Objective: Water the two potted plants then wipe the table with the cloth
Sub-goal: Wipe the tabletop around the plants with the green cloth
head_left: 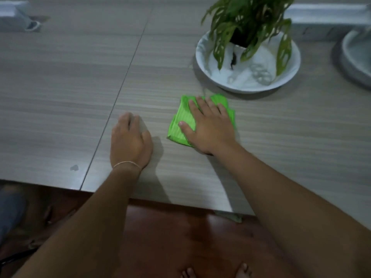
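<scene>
R hand flat, fingers apart, on cloth | L hand grip apart, on table

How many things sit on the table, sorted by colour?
Green: 2, the cloth and the plant.
White: 2, the basin under the plant and a second basin at the right edge.
Total: 4. The blurred pale objects at the far corners are left uncounted.

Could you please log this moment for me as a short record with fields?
stage: wiping
right hand: palm flat on folded green cloth
left hand: resting on wood-grain table, empty
potted plant: standing in white basin, beyond the cloth
second basin: partly visible at right edge
spot: small wet mark near table seam
</scene>
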Demonstrator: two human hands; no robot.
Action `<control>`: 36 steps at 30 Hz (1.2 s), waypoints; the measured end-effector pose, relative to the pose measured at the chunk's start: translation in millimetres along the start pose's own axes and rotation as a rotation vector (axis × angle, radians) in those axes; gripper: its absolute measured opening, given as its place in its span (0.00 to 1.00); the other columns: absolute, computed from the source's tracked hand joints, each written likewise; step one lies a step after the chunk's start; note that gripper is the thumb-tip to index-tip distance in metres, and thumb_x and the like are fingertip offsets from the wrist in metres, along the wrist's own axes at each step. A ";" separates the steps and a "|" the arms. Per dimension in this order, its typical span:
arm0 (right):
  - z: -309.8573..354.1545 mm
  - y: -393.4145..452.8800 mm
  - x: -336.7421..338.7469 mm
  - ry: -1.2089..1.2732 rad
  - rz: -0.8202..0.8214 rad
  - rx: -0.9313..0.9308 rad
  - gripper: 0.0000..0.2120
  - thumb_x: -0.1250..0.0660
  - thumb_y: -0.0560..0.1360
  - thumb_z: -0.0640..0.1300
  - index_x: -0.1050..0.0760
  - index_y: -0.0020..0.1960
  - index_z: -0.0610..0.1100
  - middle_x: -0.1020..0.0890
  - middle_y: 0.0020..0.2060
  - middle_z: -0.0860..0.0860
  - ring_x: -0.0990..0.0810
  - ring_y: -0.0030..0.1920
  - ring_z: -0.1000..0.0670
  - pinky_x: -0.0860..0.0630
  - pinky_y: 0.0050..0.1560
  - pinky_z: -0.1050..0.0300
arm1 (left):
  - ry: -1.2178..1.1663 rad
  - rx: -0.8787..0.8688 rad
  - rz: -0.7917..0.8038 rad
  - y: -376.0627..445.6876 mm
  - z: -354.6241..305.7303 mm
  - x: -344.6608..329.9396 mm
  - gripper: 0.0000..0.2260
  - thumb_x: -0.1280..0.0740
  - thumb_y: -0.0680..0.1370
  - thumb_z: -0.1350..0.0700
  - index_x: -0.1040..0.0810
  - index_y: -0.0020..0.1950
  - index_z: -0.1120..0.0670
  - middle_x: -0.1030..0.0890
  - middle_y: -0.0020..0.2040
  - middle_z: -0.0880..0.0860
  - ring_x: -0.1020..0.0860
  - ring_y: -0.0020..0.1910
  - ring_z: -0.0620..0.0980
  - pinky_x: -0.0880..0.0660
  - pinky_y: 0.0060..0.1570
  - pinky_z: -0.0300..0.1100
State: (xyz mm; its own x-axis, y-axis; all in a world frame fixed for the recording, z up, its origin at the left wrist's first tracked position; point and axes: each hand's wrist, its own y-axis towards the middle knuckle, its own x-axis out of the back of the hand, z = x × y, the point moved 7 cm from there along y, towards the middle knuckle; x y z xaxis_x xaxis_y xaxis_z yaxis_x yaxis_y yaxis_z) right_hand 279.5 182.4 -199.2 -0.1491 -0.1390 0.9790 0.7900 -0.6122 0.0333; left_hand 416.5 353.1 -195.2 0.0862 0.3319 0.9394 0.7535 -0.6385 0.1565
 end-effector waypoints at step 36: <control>-346.7 23.6 67.0 -0.048 0.009 -0.356 0.39 0.54 0.78 0.70 0.49 0.83 0.49 0.47 0.83 0.47 0.49 0.82 0.44 0.51 0.80 0.42 | -0.010 -0.660 0.245 -43.4 -313.8 -100.0 0.30 0.42 0.78 0.44 0.36 0.78 0.56 0.38 0.79 0.54 0.42 0.79 0.52 0.43 0.76 0.55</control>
State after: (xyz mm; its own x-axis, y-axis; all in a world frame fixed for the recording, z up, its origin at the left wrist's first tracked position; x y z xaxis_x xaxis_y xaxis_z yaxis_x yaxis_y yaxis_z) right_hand 82.0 -111.2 -202.6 -0.1079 -0.1143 0.9876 0.5334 -0.8449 -0.0395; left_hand 170.7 129.7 -200.1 0.2112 0.1291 0.9689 0.1590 -0.9826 0.0962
